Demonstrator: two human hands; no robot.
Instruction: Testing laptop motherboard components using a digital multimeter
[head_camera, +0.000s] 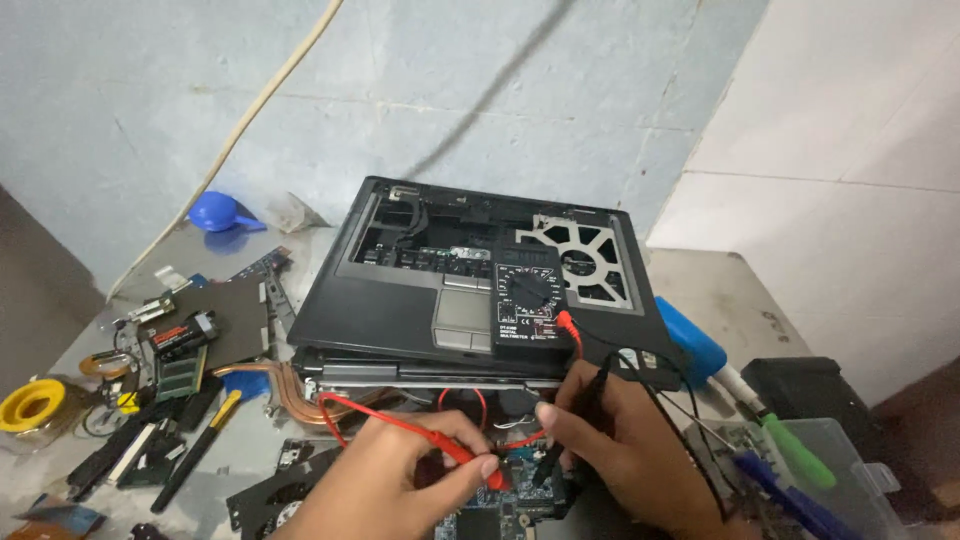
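Note:
My left hand (400, 470) pinches a red multimeter probe (440, 445) and holds its tip down on a blue circuit board (495, 520) at the bottom of the view. My right hand (620, 430) grips the black probe (575, 420), which also points down at that board. A black multimeter (527, 298) lies on the palm rest of a dismantled grey laptop (400, 300) just behind my hands. Red and black leads run from the meter to the probes.
Copper heat pipes (285, 395) stick out left of the laptop. Loose parts, a small battery (185, 330), a yellow solder spool (30, 405) and a blue blower (215, 212) lie at the left. Screwdrivers (790, 440) and a clear plastic box (850, 480) sit at the right.

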